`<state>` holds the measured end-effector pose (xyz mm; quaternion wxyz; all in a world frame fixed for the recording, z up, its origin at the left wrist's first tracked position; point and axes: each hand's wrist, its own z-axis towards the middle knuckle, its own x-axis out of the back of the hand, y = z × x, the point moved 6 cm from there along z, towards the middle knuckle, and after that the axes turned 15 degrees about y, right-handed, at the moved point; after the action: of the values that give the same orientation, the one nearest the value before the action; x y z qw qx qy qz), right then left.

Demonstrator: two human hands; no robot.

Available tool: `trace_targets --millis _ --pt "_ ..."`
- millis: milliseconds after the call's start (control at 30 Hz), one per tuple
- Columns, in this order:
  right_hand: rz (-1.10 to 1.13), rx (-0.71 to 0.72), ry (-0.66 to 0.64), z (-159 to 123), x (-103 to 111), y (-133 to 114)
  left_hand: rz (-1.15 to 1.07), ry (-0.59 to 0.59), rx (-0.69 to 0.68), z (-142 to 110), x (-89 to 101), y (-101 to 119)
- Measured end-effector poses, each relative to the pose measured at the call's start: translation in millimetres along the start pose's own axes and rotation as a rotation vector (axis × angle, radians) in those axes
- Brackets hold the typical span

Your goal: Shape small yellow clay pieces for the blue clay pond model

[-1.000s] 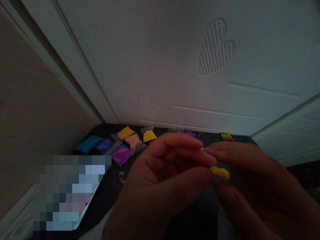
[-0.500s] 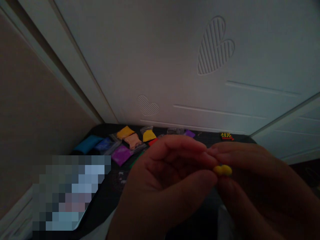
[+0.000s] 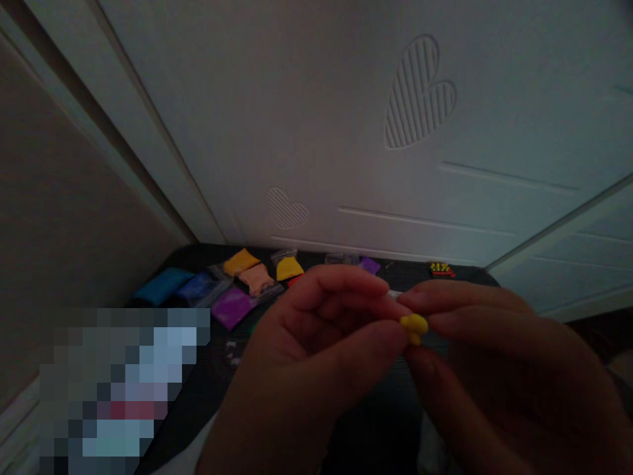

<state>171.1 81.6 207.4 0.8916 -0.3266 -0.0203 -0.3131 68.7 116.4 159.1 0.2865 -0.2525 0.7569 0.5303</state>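
A small yellow clay piece [image 3: 414,327] is pinched between the fingertips of both my hands, close to the camera and above a dark table [image 3: 316,310]. My left hand [image 3: 306,369] curls its fingers and thumb in toward the piece from the left. Thumb and forefinger of my right hand [image 3: 494,376] close on it from the right. The light is dim and the lower parts of both hands are in shadow.
Several small bags of coloured clay lie at the back of the table: blue [image 3: 161,285], purple [image 3: 232,307], peach [image 3: 256,278], orange [image 3: 241,261], yellow [image 3: 289,268]. A small red and yellow model [image 3: 442,269] sits at the back right. A white panel with heart shapes [image 3: 418,92] rises behind.
The yellow piece has been turned between my fingertips and shifted a little left and up, looking more bunched now. Both hands stay closed on it.
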Motion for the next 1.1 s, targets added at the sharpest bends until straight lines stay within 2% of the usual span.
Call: trace_targets --millis 267,500,733,833,1100 --pt "-0.024 0.09 -0.008 1 0 -5 0.018 0.021 0.032 -2 -0.7 -3" --pt "-0.062 0.254 -0.168 4 0 -8 0.022 0.042 0.004 -3 -0.3 -1" --pt "-0.019 0.081 0.002 2 0 -4 0.031 0.043 -0.045 -1 1.8 2" --pt "-0.043 0.053 0.003 -1 0 -1 0.054 0.04 -0.063 -2 2.8 4" --pt "-0.083 0.09 -0.046 -2 1 -2 0.102 0.038 -0.083 -2 1.8 7"
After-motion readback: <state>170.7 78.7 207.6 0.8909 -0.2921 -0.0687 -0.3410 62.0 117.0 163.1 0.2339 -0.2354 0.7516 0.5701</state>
